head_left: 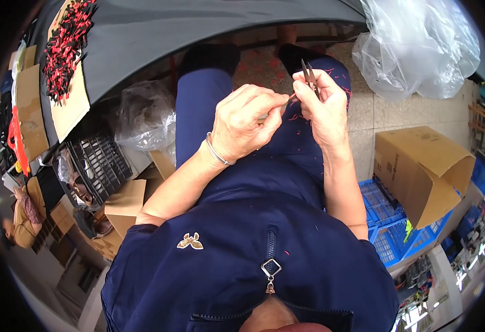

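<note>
Above the navy lap (242,182), the right hand (322,108) grips small metal snips (310,74), blades pointing up. The left hand (245,124), just left of the snips, has its fingers (270,105) pinched shut on a thin red piece (290,98) that reaches toward the snips.

The trousers (198,105) and the zipped top (242,260) are dark navy blue, the top bearing a small gold butterfly motif (190,241) and a silver zip pull (270,269). Tiny red thread scraps (295,117) speckle the navy lap. The snips (310,74) are grey metal, and a thin silver bangle (216,152) circles the left wrist. The counter (159,33) is plain dark grey. On it a pile of red-and-black pieces (65,44) lies on a tan cardboard sheet (71,108). The crate (101,166) at left is black with a grid pattern; the crate (386,221) at right is bright blue. The box (419,171) is brown cardboard. The plastic bags (419,44) are clear and whitish.
</note>
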### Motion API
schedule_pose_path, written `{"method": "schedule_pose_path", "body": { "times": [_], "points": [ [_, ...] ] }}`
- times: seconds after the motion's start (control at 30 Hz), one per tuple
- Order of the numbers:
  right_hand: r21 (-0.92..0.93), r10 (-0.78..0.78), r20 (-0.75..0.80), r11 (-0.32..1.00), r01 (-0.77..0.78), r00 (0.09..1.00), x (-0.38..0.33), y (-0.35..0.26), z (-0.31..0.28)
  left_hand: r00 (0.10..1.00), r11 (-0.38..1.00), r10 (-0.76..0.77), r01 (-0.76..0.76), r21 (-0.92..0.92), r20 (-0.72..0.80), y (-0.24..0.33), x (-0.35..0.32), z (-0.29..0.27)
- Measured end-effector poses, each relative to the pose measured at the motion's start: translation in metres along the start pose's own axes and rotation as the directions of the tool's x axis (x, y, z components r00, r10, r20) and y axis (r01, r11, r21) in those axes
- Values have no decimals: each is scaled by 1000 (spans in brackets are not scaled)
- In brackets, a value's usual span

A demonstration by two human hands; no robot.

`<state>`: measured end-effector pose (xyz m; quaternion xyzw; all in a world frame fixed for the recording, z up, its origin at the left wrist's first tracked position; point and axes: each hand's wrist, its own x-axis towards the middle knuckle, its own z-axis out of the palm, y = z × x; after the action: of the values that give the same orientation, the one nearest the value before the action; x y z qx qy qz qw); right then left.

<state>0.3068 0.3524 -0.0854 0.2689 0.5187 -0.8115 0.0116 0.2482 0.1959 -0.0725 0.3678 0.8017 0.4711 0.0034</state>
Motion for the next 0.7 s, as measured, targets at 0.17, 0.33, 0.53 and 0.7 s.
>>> {"method": "schedule_pose_path", "body": {
  "times": [0.17, 0.33, 0.53, 0.7],
  "points": [
    [-133, -207, -27, 970, 202, 978, -1, 0, -2, 951, 909, -304, 305, -283, 49, -4, -3, -6],
    [-151, -284, 17, 947, 284, 959, 4, 4, 8, 773, 644, -581, 629, -436, 257, 4, 3, -9],
    [-180, -259, 74, 946, 269, 963, 4, 8, 26, 721, 485, -616, 665, -567, 319, -17, -6, -17],
    [-190, -276, 55, 941, 282, 959, 9, 6, 32, 752, 544, -658, 510, -666, 39, -46, 9, -72]
  ]
}}
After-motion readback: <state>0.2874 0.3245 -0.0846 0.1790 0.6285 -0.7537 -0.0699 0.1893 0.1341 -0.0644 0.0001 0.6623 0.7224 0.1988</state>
